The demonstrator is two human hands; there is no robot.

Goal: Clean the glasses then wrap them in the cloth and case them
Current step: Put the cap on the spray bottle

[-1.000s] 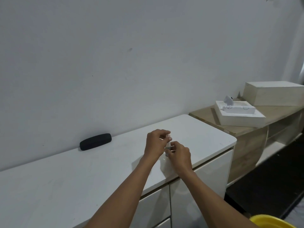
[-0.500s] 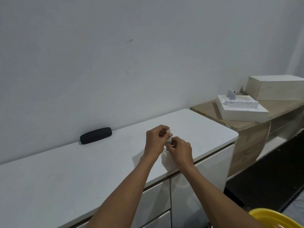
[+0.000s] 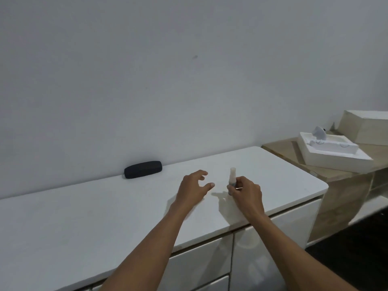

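A black glasses case (image 3: 143, 169) lies shut on the white cabinet top (image 3: 84, 217), close to the wall. My right hand (image 3: 245, 192) grips a small upright spray bottle (image 3: 232, 179) with a pale cap, held just over the cabinet top. My left hand (image 3: 194, 189) hovers to the left of the bottle, fingers spread and holding nothing. Neither glasses nor a cloth show in this view.
To the right stands a lower wooden unit (image 3: 346, 185) carrying a white foam tray (image 3: 333, 151) with a small grey object in it, and a beige box (image 3: 367, 126) behind. The white cabinet has drawer fronts (image 3: 201, 259) below its front edge. A bare wall rises behind.
My hands were together over the bottle's top. Now the left hand has drawn away to the left and opened, leaving the bottle's cap visible in the right hand.
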